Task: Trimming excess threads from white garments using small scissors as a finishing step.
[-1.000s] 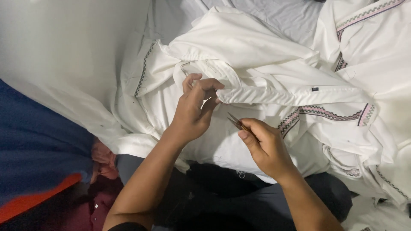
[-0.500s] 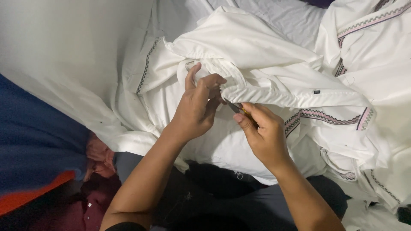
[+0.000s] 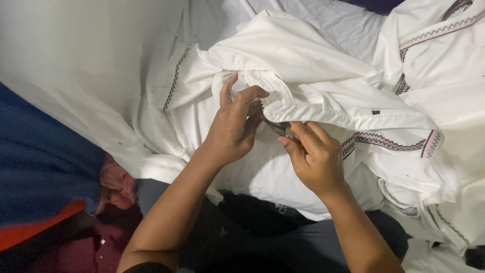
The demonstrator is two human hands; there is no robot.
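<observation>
A fold of the white garment (image 3: 303, 76) was pinched between thumb and fingers of the left hand (image 3: 233, 129). Just beside that pinch, a small metal cutting tool (image 3: 279, 128) (mostly hidden) was gripped by the closed right hand (image 3: 313, 157), its tip touching the held edge.

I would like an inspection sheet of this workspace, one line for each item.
Surface: white sheet under the work.
Job's things: white garment with patterned trim; small metal tool, mostly hidden.
Clutter: more white garments; blue cloth; maroon cloth.
Grippers: left hand pinches the garment's edge; right hand holds the tool against it.
Cables: nothing seen.
Surroundings: dark trousers on the person's lap.
</observation>
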